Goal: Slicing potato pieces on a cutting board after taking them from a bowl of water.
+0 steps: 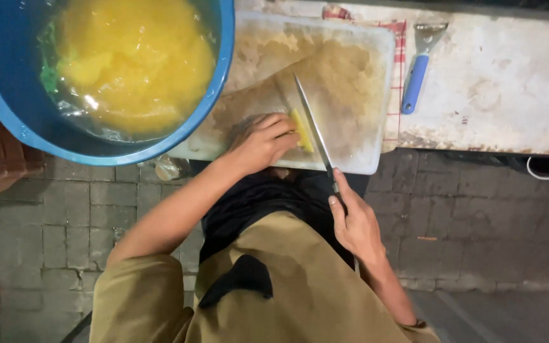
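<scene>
My left hand (263, 141) presses down on a small yellow piece of food (300, 129) on a stained white cutting board (357, 95). My right hand (354, 222) grips the handle of a long kitchen knife (312, 124), its blade resting against the right side of the yellow piece. The board lies at the near edge of a worn pale counter (503, 82).
A big blue basin (7, 95) with water and many yellow pieces sits at the left, overlapping the board. A blue-handled peeler (417, 70) lies on the counter to the right, by a red-checked cloth (396, 57). Grey paving lies below.
</scene>
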